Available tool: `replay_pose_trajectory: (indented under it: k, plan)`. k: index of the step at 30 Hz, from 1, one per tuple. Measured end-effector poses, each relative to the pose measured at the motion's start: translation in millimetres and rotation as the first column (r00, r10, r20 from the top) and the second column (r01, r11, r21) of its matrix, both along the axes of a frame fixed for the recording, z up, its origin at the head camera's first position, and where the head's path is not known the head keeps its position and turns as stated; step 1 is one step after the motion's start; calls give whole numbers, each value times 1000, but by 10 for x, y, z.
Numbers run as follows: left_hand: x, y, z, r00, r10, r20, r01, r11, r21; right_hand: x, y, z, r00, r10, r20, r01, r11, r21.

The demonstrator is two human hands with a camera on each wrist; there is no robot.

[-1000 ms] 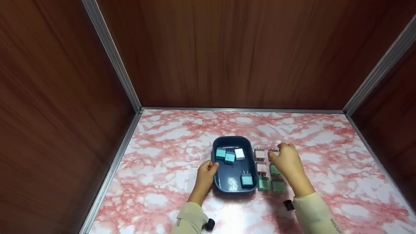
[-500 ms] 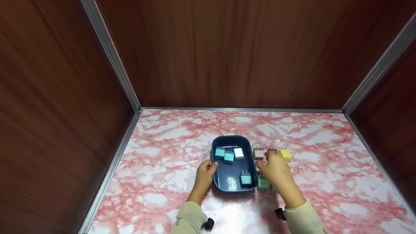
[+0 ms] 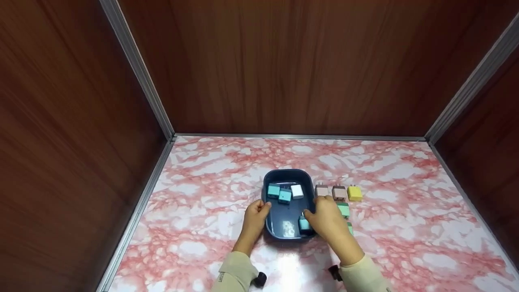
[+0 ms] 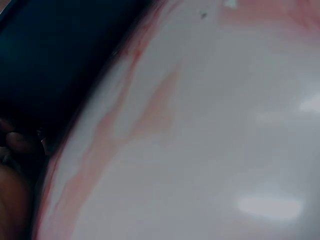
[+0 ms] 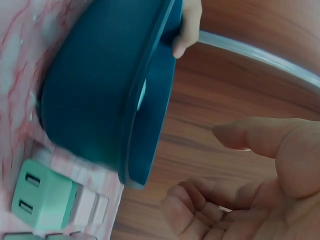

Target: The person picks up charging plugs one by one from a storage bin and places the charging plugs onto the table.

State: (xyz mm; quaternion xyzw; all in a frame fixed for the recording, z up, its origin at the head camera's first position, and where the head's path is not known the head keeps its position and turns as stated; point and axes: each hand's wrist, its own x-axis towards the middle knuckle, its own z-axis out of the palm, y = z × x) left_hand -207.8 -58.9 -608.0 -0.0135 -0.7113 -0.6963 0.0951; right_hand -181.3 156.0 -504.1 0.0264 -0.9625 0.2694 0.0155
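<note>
Right hand (image 3: pixel 327 218) has shifted left since earlier, now by the right rim of the navy tub (image 3: pixel 282 217).
I read it holding nothing, fingers loosely bent; left hand (image 3: pixel 255 216) grips the left rim. Inside: three teal USB chargers (image 3: pixel 273 191), one white cube (image 3: pixel 297 191). Yellow charger (image 3: pixel 354 193), pink chargers (image 3: pixel 339 193) and green chargers (image 3: pixel 344 210) on the desk (image 3: pixel 202 194), right of the tub.

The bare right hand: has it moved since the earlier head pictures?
Yes. The bare right hand has moved left and down in the picture, judged against the pink, cube-shaped charger beside the yellow charger.
</note>
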Motion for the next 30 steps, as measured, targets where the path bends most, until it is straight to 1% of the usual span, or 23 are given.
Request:
replay_pose_trajectory:
  k: [8, 13, 18, 22, 27, 30]
  plan:
    - [-4, -1, -12, 1000, -8, 4, 8, 1000, 14, -5, -131, -105, 1000, 7, -10, -7, 1000, 13]
    - [-4, -11, 2, 1000, -5, 16, 5, 1000, -1, -11, -197, -181, 1000, 11, 5, -11, 999, 53]
    - [-6, -20, 20, 1000, -8, 19, 8, 1000, -17, 8, -269, -228, 1000, -9, 15, 7, 997, 71]
    - [-12, -25, 28, 1000, -7, 18, 8, 1000, -27, 29, -316, -257, 1000, -10, -25, 12, 996, 85]
    - [-13, -31, 20, 1000, -18, 6, 18, 1000, -10, 63, -362, -313, 994, 12, -111, 0, 994, 107]
    - [-16, -18, 0, 1000, -18, 1, 18, 1000, 2, 75, -377, -353, 991, 25, -134, -8, 992, 124]
